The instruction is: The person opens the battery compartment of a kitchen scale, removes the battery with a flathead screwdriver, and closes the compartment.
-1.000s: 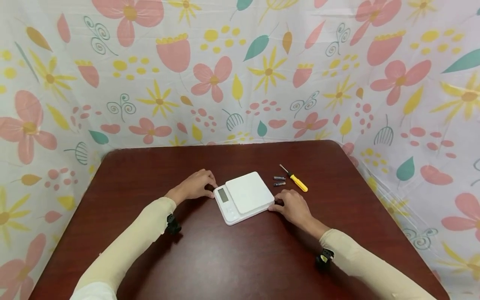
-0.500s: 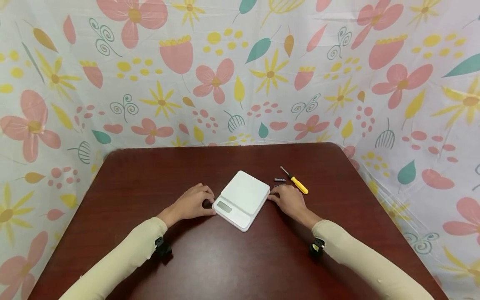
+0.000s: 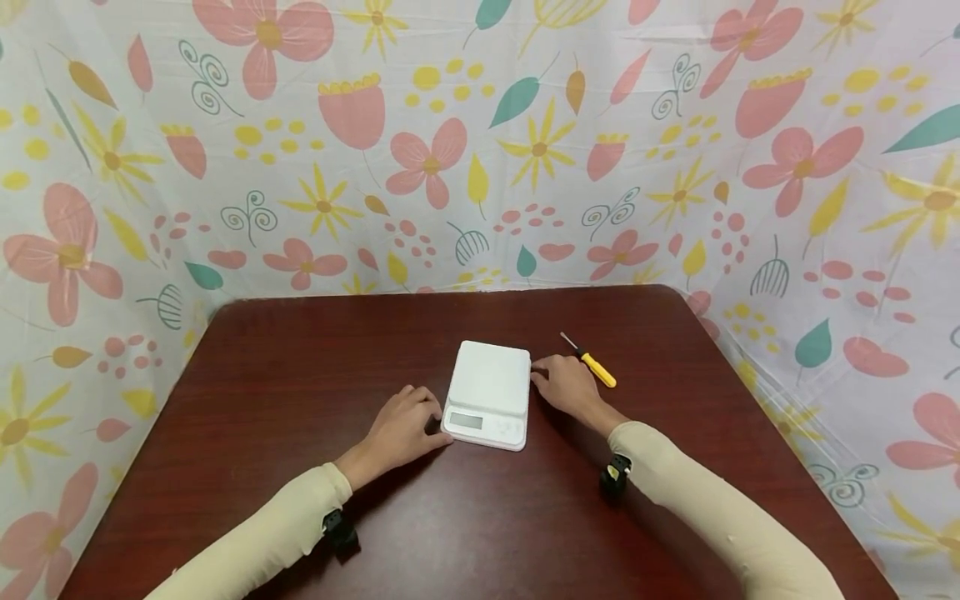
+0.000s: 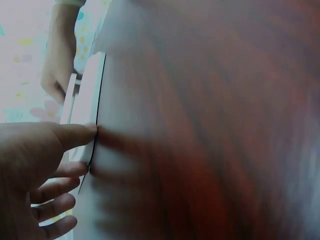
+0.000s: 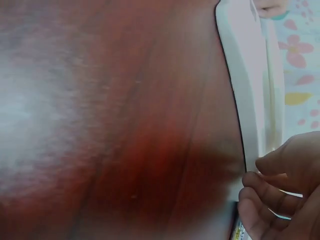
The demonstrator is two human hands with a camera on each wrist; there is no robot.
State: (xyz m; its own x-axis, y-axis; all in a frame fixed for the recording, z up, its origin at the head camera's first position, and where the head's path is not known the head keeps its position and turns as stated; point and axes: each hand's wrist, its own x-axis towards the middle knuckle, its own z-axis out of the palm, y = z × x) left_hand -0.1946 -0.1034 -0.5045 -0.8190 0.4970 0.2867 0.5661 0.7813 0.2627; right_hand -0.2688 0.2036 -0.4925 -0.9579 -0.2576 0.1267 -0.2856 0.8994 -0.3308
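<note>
A white kitchen scale point(image 3: 491, 379) lies flat on the dark red-brown table, its display and buttons toward the person. At its front left corner, my left hand point(image 3: 405, 425) holds the edge with thumb and forefinger; the left wrist view shows the other fingers loosely bent. My right hand point(image 3: 570, 385) holds the scale's right side near the back, with thumb and bent fingertips against the edge in the right wrist view. Part of a battery point(image 5: 240, 231) shows beside those fingertips. In the head view, the right hand hides the batteries.
A screwdriver point(image 3: 597, 369) with a yellow handle lies just beyond the right hand. The table point(image 3: 337, 333) ends at a flower-patterned curtain point(image 3: 427, 208) at the back and both sides.
Both hands have turned the scale so that its display side moved from the left to the front. My left hand came nearer the person; the right hand moved slightly back, covering the batteries.
</note>
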